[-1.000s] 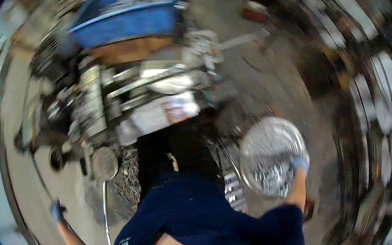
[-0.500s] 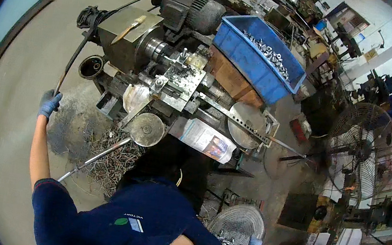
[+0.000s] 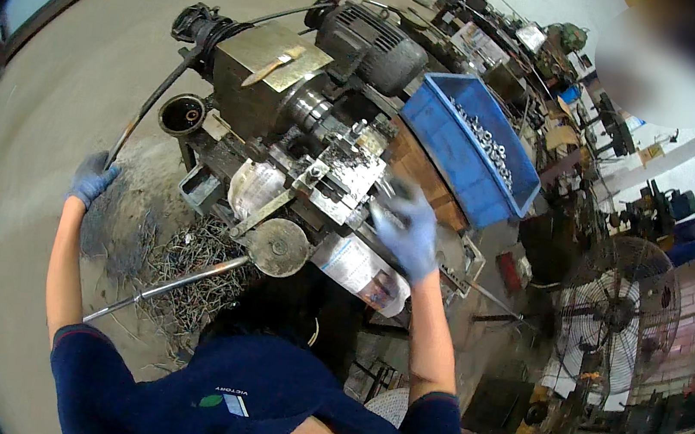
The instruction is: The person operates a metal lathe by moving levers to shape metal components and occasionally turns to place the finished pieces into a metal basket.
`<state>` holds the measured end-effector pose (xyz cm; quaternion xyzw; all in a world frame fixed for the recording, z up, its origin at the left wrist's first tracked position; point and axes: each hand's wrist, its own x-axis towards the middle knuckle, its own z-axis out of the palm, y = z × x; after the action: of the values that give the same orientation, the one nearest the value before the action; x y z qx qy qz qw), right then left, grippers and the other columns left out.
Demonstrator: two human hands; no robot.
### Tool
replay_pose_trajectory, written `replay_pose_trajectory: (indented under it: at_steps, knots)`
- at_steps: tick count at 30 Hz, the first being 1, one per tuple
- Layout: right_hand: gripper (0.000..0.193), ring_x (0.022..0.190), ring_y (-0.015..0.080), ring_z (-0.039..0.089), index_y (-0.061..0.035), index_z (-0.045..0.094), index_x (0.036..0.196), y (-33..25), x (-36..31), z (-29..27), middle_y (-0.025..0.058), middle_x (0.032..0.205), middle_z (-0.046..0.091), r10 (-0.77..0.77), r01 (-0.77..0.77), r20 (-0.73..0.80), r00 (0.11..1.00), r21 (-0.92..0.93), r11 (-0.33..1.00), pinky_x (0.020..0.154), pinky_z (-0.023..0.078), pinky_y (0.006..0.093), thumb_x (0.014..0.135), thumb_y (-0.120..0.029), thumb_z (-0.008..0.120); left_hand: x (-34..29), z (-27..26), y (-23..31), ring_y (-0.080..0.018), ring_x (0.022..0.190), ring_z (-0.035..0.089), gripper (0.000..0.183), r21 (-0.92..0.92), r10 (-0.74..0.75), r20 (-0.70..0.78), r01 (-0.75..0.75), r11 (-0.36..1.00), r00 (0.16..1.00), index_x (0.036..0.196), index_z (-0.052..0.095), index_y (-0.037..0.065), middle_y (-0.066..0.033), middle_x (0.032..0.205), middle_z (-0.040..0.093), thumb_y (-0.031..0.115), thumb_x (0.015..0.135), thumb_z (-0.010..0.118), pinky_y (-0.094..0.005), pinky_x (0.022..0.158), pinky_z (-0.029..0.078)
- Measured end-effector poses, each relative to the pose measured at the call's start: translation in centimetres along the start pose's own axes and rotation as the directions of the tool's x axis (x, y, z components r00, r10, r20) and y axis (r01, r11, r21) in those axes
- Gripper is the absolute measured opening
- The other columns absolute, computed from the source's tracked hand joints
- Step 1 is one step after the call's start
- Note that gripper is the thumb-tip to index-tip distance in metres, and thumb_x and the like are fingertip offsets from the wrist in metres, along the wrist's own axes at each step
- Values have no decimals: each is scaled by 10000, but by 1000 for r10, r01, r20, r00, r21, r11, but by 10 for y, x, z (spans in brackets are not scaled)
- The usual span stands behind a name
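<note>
My left hand (image 3: 93, 177), in a blue-grey glove, is closed around the lower end of a long dark lever (image 3: 151, 106). That lever runs up to the side of a small lathe's headstock (image 3: 250, 88). My right hand (image 3: 406, 231), gloved alike, is over the right end of the lathe's tool slide (image 3: 341, 183). Motion smears its fingers, and whether they hold a part is unclear. A bright metal chuck (image 3: 307, 108) faces the slide, which is strewn with dark chips. A wooden-handled brush (image 3: 275, 66) lies on the headstock.
A blue bin (image 3: 466, 167) of small metal parts stands behind my right hand. Metal shavings (image 3: 189, 271) pile on the floor below a round handwheel (image 3: 278, 247) with a long bar. A round tray (image 3: 388, 406) shows partly beside me; a caged fan (image 3: 616, 312) stands at right.
My right hand has left the round tray of metal parts and moved up and forward to the lathe's slide. My left hand stays on the lever. The view has shifted slightly.
</note>
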<state>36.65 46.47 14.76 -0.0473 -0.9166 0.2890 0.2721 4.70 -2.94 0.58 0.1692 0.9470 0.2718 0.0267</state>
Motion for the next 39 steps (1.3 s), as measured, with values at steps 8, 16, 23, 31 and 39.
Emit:
replay_pose_trajectory:
  at_steps: [8, 16, 23, 31, 39]
  knots:
    - [609, 1036, 335, 532, -16, 637, 1050, -3, 147, 94, 236, 1145, 549, 158, 294, 587, 794, -598, 745, 915, 422, 394, 716, -524, 623, -73, -26, 14, -394, 880, 587, 415, 238, -160, -60, 170, 956, 985, 965, 617, 33, -221, 918, 622, 404, 780, 593, -449, 760, 455]
    - [727, 968, 343, 614, 71, 556, 1041, 26, 155, 145, 228, 969, 631, 263, -47, 286, 922, -589, 806, 845, 489, 384, 656, -525, 716, -59, -10, 6, -370, 839, 606, 347, 351, -182, -128, 216, 911, 975, 902, 636, 72, -184, 872, 636, 394, 776, 597, -458, 736, 479]
    - [813, 1025, 345, 579, 112, 483, 1146, 59, 157, 167, 267, 1072, 586, 215, -89, 269, 939, -414, 906, 909, 449, 347, 667, -506, 703, -41, -1, 17, -366, 810, 609, 247, 361, -63, -244, 151, 920, 968, 872, 617, 85, -170, 823, 636, 310, 772, 600, -459, 710, 481]
    - [442, 1128, 319, 499, -124, 550, 1146, 101, 152, 195, 160, 1153, 580, 23, -51, 166, 986, 164, 985, 977, 400, 352, 768, -343, 619, 39, -31, -108, -359, 736, 624, 96, 720, 440, -341, -71, 690, 831, 836, 566, 51, -168, 773, 628, 55, 743, 545, -447, 627, 484]
    - [477, 1001, 362, 595, -117, 671, 1020, 1, 148, 120, 257, 1342, 407, 126, -18, 229, 965, -423, 906, 894, 470, 380, 700, -471, 676, 80, -52, -86, -356, 896, 613, 200, 485, -195, -248, 296, 823, 949, 918, 638, 101, -171, 941, 639, 229, 784, 563, -443, 769, 487]
